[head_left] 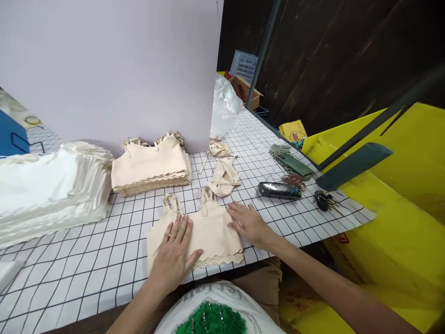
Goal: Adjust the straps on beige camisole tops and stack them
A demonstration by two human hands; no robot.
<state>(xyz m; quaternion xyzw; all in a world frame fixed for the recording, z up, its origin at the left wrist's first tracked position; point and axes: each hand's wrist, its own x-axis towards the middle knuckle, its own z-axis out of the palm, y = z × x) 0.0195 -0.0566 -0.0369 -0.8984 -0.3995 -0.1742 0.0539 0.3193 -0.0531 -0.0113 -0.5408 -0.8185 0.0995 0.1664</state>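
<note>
A beige camisole top (212, 232) with thin straps and a wavy hem lies flat before me at the table's front edge. My left hand (174, 253) rests on its left part, fingers spread, a ring on one finger. At its right edge lies my right hand (248, 222), fingers stretched out and touching the fabric. Just behind the top is a crumpled beige piece (224, 178), with a smaller beige bundle (219, 148) beyond it. A neat stack of beige tops (153, 164) sits further back on the left.
White folded garments (55, 190) are piled at the left on the checked tablecloth (125, 250). To the right are a dark patterned case (280, 190), keys (327, 200) and a green phone-like object (295, 164). Yellow bins (392, 195) and a metal post (375, 123) stand beyond the right edge.
</note>
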